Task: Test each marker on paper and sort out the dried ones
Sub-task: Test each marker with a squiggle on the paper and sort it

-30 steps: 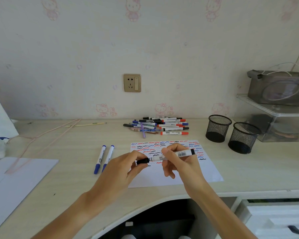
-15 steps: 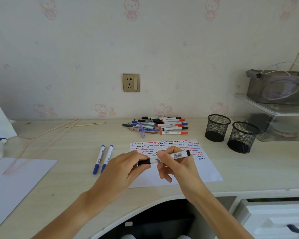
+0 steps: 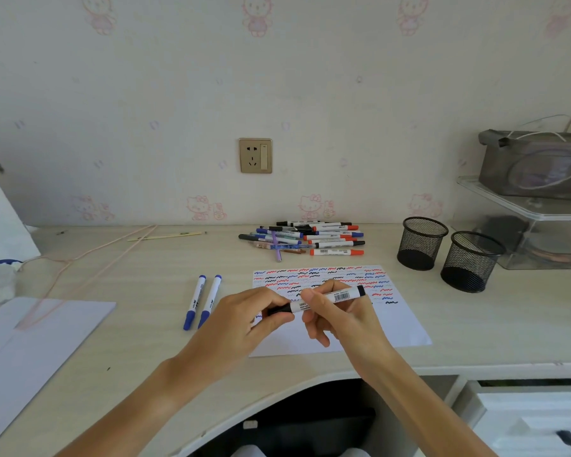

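Both hands hold one black-capped white marker (image 3: pixel 338 296) level above the test paper (image 3: pixel 393 328), which carries rows of red, blue and black squiggles. My left hand (image 3: pixel 244 319) pinches the black cap end (image 3: pixel 279 309). My right hand (image 3: pixel 337 316) grips the white barrel between thumb and fingers. A pile of several red, blue and black markers (image 3: pixel 310 240) lies at the back of the desk near the wall. Two blue-capped markers (image 3: pixel 202 301) lie side by side left of the paper.
Two black mesh pen cups (image 3: pixel 421 244) (image 3: pixel 470 262) stand right of the paper. A clear shelf unit (image 3: pixel 534 222) with a grey pouch sits at far right. A larger white sheet (image 3: pixel 30 341) lies at the left, and a pink cord (image 3: pixel 89 255) crosses the desk behind it.
The cap end has slid onto the marker as my hands came together; the marker and both hands dropped slightly toward the paper.
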